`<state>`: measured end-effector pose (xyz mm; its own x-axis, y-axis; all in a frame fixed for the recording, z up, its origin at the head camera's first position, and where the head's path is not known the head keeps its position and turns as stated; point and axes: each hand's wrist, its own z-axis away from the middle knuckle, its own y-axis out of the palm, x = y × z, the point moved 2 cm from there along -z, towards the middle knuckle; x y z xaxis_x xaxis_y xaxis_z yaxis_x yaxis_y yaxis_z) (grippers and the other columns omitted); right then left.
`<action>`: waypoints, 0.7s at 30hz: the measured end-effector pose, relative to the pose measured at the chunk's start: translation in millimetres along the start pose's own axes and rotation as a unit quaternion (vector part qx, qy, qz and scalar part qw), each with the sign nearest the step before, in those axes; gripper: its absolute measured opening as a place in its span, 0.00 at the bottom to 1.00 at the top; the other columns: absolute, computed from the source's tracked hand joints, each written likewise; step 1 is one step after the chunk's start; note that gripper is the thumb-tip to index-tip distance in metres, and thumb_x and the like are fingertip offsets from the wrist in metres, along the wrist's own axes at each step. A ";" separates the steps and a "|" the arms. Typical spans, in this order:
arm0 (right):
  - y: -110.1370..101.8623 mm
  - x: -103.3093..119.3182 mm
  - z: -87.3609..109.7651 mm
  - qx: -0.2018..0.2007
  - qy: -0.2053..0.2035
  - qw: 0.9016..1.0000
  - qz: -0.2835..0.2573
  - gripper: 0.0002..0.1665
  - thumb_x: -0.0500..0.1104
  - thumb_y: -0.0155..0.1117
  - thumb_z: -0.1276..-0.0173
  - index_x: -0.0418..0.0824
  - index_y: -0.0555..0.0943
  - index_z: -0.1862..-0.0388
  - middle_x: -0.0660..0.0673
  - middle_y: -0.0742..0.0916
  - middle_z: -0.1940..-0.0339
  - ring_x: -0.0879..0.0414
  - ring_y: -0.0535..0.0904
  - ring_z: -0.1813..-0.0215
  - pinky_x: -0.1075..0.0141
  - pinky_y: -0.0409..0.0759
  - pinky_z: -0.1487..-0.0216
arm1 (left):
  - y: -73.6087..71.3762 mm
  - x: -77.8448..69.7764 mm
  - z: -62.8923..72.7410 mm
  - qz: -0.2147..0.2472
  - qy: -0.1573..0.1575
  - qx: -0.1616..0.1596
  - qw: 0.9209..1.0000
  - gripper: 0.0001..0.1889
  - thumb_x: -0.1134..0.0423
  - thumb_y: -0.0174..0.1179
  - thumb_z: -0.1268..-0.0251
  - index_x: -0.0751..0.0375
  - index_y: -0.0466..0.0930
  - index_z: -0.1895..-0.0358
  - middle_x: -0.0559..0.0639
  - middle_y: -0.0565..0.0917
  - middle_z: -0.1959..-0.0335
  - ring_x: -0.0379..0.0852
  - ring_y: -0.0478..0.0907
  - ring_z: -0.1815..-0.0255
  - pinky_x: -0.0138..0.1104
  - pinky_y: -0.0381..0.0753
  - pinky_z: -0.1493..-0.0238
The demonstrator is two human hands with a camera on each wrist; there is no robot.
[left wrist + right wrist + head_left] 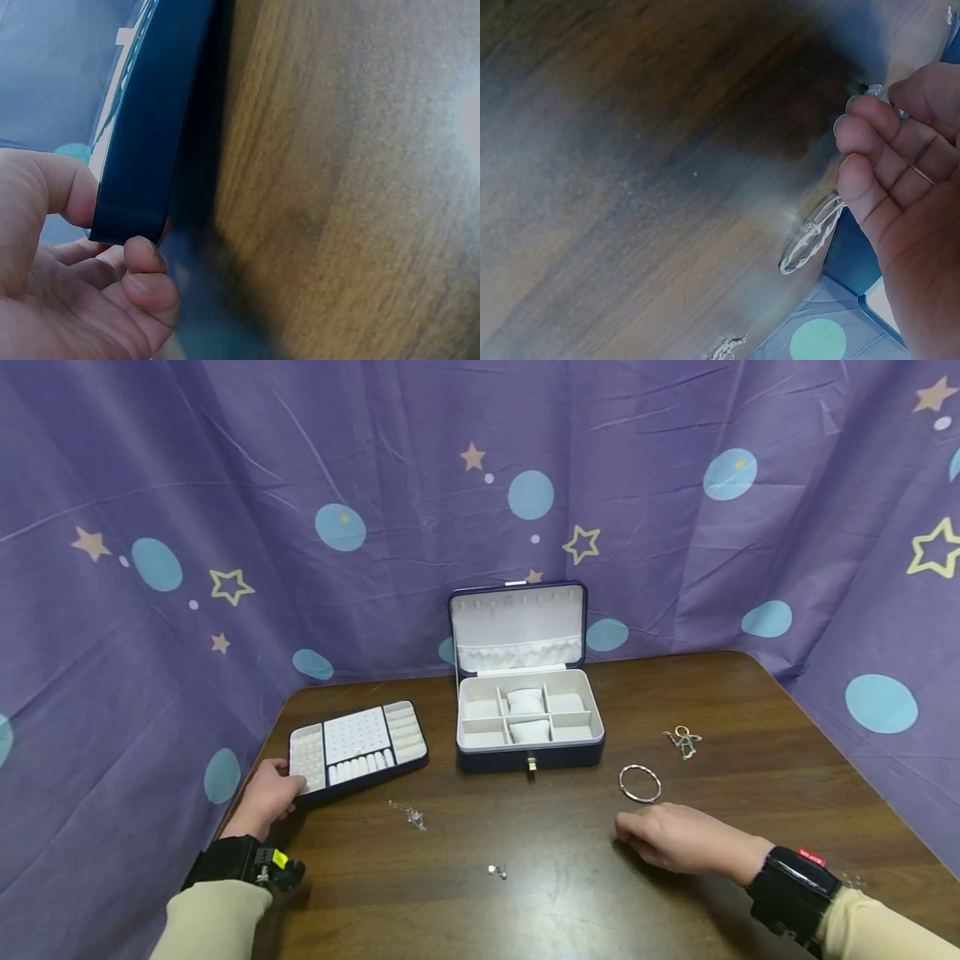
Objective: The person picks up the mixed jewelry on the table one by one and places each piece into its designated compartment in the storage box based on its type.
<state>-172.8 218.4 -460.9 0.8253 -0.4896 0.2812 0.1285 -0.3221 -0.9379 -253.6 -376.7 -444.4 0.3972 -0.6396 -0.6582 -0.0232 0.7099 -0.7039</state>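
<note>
At the table's left, my left hand (270,795) grips the near-left corner of a navy jewelry tray (356,767), thumb over its rim and fingers curled below. In the left wrist view, the tray's dark side wall (146,127) sits between thumb (71,191) and fingers. My right hand (682,837) is just in front of a silver bracelet (640,783). Its fingers are curled, and the right wrist view shows a small shiny silver piece of jewelry (875,91) at the thumb and fingertips; its kind is unclear.
An open navy jewelry box (531,758) stands at the back middle, lid up. A silver necklace (408,815) lies in front of the tray, small earrings (497,871) near the front middle. Tangled jewelry (684,742) lies behind the bracelet. A purple curtain (405,527) hangs behind.
</note>
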 end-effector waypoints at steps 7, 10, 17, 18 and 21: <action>-2.4 -3.3 -0.7 -0.025 -0.028 0.999 0.000 0.15 0.29 0.70 0.41 0.47 0.78 0.64 0.59 0.83 0.69 0.70 0.78 0.67 0.73 0.77 0.70 | 1.8 1.8 1.7 0.012 -0.018 0.036 0.999 0.38 0.61 0.45 0.34 0.80 0.50 0.25 0.72 0.69 0.47 0.52 0.73 0.67 0.38 0.79 0.69; -4.6 -3.3 -1.4 -0.037 -0.037 0.999 -0.001 0.16 0.28 0.71 0.42 0.46 0.78 0.64 0.59 0.83 0.70 0.70 0.78 0.66 0.74 0.77 0.69 | 2.1 1.7 2.5 0.043 -0.025 0.038 0.998 0.35 0.56 0.42 0.30 0.77 0.56 0.27 0.69 0.69 0.48 0.53 0.71 0.66 0.38 0.79 0.69; -10.4 -2.8 -3.5 -0.057 -0.047 0.997 -0.010 0.15 0.28 0.71 0.41 0.46 0.78 0.65 0.58 0.83 0.70 0.71 0.78 0.66 0.78 0.76 0.67 | 2.9 2.7 -1.2 0.058 -0.041 0.029 0.997 0.37 0.44 0.34 0.21 0.77 0.58 0.28 0.64 0.70 0.53 0.52 0.70 0.63 0.38 0.76 0.66; -11.3 -2.9 -4.2 -0.060 -0.047 0.997 -0.009 0.15 0.28 0.72 0.41 0.46 0.78 0.66 0.59 0.83 0.70 0.72 0.78 0.66 0.78 0.75 0.66 | 2.8 2.9 -2.0 0.054 -0.039 0.026 0.997 0.36 0.45 0.34 0.20 0.77 0.59 0.28 0.64 0.70 0.53 0.52 0.71 0.63 0.38 0.76 0.66; -15.0 -3.2 -5.7 -0.066 -0.043 0.997 -0.010 0.15 0.29 0.73 0.41 0.46 0.79 0.65 0.59 0.83 0.70 0.71 0.78 0.65 0.78 0.75 0.66 | 2.9 3.0 -2.9 0.046 -0.035 0.015 0.998 0.35 0.47 0.35 0.19 0.79 0.58 0.28 0.67 0.71 0.51 0.54 0.71 0.60 0.37 0.76 0.65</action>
<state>-180.5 220.2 -446.6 0.8686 -0.4122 0.2749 0.0760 -0.4375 -0.8960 -255.1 -377.4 -449.2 0.4575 -0.5502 -0.6985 -0.0344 0.7740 -0.6323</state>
